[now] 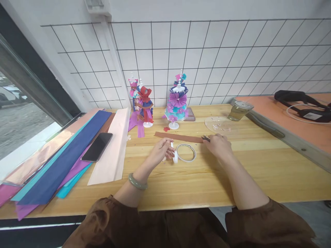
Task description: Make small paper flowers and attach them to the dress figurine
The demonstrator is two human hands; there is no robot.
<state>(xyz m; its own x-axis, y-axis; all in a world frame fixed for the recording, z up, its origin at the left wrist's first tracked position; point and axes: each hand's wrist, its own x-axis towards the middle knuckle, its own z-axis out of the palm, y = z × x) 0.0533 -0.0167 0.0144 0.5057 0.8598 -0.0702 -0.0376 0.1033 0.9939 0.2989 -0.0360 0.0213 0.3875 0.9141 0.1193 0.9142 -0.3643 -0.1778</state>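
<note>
spanning the view, the wooden table [271, 175] bears long sheets of coloured paper [68, 155] at left and decorated figurines [178, 100] behind. the brown strip [178, 137] lies flat before both hands, its long axis running left to right and dipping slightly rightward. the right hand [219, 147], nearer its right end, is closed around a dark-tipped tool; the left hand [162, 150], fingers curled, is just below the strip's left half. a white ring [186, 161] lies between the hands; whether the left fingers grip the white roll [175, 157] beside it cannot be told. smallest, the dark-tipped tool [205, 138] points left, at the strip's right end.
</note>
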